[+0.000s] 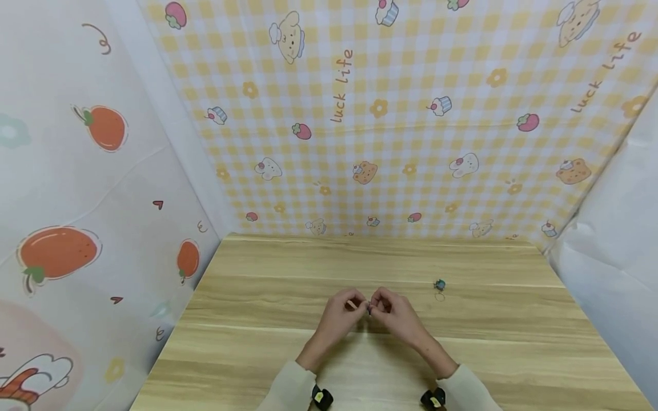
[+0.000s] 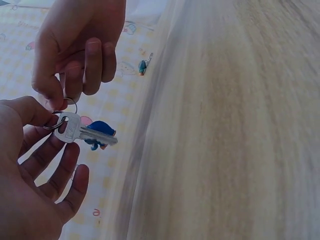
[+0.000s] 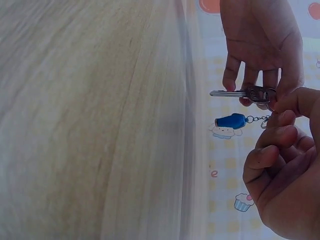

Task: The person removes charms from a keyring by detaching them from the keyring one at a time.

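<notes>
Over the table's middle, my left hand (image 1: 336,317) and right hand (image 1: 400,318) meet fingertip to fingertip. In the left wrist view a silver key (image 2: 68,129) hangs at my left fingertips, where thumb and index finger pinch a metal ring (image 2: 50,126). My right thumb and index finger pinch metal ring wire right beside it. From a short chain (image 3: 258,118) below the fingers dangles a blue charm (image 3: 231,121). Whether key and charm share one ring is partly hidden by the fingers.
A teal figure charm (image 1: 439,284) with a metal ring (image 1: 439,297) lies on the wooden table (image 1: 257,285), to the right beyond my right hand. A checked cloth wall (image 1: 390,142) stands behind the table, with pale panels on both sides.
</notes>
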The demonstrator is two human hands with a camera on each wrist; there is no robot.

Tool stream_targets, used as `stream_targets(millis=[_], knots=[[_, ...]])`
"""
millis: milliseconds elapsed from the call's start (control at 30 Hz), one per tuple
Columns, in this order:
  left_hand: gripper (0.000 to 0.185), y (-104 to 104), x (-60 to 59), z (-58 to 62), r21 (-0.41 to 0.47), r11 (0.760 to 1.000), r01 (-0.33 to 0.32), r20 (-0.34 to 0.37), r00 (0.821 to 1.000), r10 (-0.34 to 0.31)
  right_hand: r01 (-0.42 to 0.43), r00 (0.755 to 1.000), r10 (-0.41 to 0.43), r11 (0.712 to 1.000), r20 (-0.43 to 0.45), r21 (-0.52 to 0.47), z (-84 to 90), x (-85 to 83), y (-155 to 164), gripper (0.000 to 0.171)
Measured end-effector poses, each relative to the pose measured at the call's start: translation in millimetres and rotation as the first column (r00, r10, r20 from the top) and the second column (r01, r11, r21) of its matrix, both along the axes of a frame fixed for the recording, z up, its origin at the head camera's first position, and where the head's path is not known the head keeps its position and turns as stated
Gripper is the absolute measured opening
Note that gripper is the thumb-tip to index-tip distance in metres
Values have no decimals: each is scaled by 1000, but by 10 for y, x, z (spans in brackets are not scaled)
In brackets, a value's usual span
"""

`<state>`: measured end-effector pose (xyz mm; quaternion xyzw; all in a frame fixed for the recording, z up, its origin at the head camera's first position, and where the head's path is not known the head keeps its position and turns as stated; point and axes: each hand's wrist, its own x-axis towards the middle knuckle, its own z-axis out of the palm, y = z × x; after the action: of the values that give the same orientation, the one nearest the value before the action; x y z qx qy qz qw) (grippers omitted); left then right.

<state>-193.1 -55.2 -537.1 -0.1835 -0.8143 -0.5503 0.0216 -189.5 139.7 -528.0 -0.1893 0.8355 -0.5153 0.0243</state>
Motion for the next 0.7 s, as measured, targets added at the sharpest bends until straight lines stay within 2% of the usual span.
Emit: stream_targets(millis=[433, 700], knots=[[11, -37, -21, 4, -9, 999, -33, 7, 999, 33, -6, 999, 5, 1000, -50, -20, 16, -1, -5, 10], [10, -72, -50, -13, -4, 999, -39, 2, 999, 39, -8, 1000, 8, 1000, -20, -15, 53, -2, 6, 7]])
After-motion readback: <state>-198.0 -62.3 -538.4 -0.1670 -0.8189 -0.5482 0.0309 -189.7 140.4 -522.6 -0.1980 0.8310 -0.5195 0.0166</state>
